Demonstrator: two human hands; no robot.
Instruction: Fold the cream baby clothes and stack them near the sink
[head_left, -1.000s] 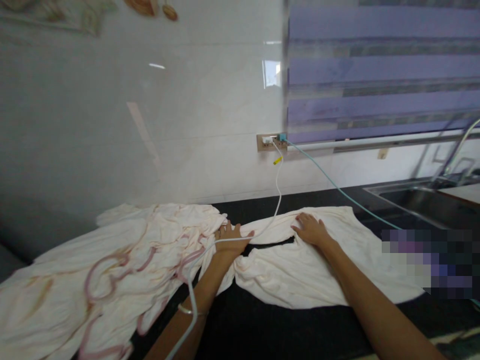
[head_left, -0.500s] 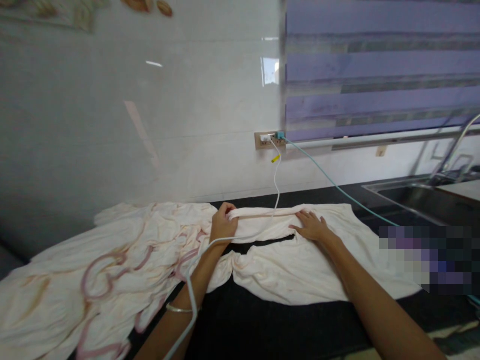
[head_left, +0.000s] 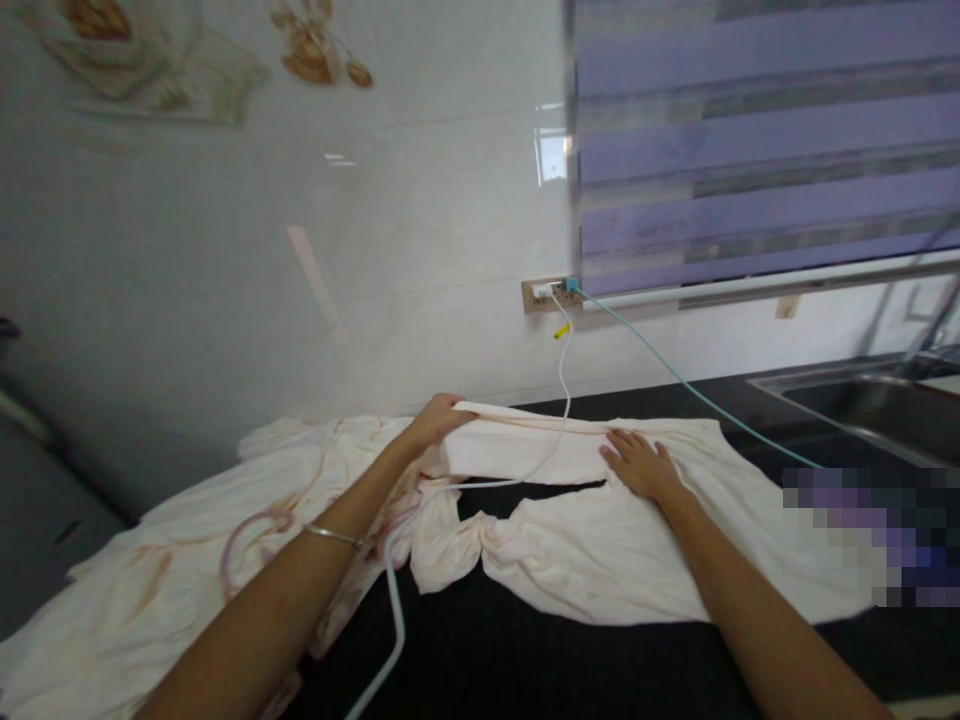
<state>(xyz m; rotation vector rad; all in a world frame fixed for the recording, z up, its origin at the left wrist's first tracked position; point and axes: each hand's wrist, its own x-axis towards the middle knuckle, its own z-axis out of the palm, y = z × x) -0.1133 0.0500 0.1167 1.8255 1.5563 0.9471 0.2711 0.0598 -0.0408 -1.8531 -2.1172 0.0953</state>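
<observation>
Cream-white trousers (head_left: 600, 565) lie across the dark countertop, their two legs pointing left with a dark gap between them. My left hand (head_left: 437, 420) pinches the end of the far leg and holds its edge slightly raised. My right hand (head_left: 639, 464) rests on the fabric near where the legs join, with fingers spread. The near leg is bunched and twisted toward its left end. A white cord (head_left: 397, 610) runs over the far leg and past my left forearm.
A heap of cream clothing (head_left: 202, 510) with pink trim covers the left side. Two cords reach a wall socket (head_left: 529, 296); the teal cord (head_left: 675, 372) slopes right. A sink (head_left: 855, 400) sits at the right. A blurred-out patch (head_left: 847, 530) hides part of the right side.
My left hand has shifted slightly left and up, drawing the far leg's edge straighter and higher. My right hand stays on the fabric. The camera view has tilted a little.
</observation>
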